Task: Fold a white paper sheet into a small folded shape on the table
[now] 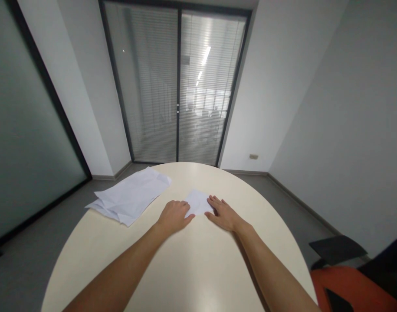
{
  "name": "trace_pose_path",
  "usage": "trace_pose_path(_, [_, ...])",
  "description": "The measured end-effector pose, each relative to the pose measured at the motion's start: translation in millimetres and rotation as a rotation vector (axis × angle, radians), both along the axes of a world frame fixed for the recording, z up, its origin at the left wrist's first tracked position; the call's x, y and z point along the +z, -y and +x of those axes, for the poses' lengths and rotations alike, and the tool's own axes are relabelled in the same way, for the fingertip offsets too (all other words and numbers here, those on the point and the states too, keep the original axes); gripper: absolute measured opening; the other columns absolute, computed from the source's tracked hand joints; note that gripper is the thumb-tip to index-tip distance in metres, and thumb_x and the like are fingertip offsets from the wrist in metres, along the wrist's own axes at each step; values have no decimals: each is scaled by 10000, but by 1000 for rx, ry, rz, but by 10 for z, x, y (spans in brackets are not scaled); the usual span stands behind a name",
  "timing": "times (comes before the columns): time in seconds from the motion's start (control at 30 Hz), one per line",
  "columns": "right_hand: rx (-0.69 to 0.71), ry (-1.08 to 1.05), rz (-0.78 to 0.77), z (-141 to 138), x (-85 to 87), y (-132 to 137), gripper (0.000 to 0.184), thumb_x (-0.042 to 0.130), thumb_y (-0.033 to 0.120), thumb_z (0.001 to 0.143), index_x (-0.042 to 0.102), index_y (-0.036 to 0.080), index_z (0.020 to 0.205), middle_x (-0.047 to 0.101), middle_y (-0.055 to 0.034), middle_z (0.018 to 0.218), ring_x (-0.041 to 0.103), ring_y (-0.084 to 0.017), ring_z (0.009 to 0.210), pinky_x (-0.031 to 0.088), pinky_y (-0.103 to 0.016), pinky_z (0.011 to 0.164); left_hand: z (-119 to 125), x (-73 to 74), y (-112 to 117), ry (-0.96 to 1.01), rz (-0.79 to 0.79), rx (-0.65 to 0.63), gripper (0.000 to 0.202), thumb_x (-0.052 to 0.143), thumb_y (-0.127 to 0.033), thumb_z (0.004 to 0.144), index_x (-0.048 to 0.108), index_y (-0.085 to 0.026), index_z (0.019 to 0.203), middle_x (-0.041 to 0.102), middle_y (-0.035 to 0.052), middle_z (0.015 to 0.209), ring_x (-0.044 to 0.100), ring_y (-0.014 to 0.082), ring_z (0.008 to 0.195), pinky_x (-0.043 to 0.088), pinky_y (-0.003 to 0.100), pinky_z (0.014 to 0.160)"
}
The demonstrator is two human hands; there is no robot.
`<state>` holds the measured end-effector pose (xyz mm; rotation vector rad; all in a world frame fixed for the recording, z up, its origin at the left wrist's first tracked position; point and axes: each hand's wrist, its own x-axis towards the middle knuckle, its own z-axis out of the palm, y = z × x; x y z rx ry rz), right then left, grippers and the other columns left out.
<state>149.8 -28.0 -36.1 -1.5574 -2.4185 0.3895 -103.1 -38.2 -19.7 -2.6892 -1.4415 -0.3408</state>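
A small folded white paper [198, 202] lies on the round cream table [185, 268], near its far side. My left hand [175, 215] rests on the paper's left edge, fingers curled and pressing down on it. My right hand [221, 212] lies flat on the paper's right edge with its fingers stretched out. Both forearms reach across the table from the near edge.
A loose stack of white sheets [129, 197] lies at the table's far left, partly over the rim. An orange and black chair [354, 277] stands at the lower right. Glass doors with blinds [177, 82] face me beyond the table.
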Motion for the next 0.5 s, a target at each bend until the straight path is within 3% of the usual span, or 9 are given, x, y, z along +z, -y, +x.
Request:
trace_pose_path(0.4, [44, -15, -6, 83, 37, -21, 618, 434, 525, 974, 454, 174, 1482, 328, -160, 1578, 255, -272, 1488, 206, -480, 1197, -38, -30, -55, 0, -18, 39, 285, 473, -380, 981, 682, -199, 1047, 698, 100, 1103, 676, 257, 935, 487, 375, 809])
trace_pose_path(0.5, [61, -46, -24, 143, 50, -30, 576, 437, 513, 975, 495, 203, 1457, 363, -122, 1568, 294, -252, 1475, 216, -454, 1202, -69, -34, -67, 26, -14, 6, 321, 525, -453, 951, 680, -210, 1091, 694, 99, 1142, 666, 270, 995, 484, 389, 856])
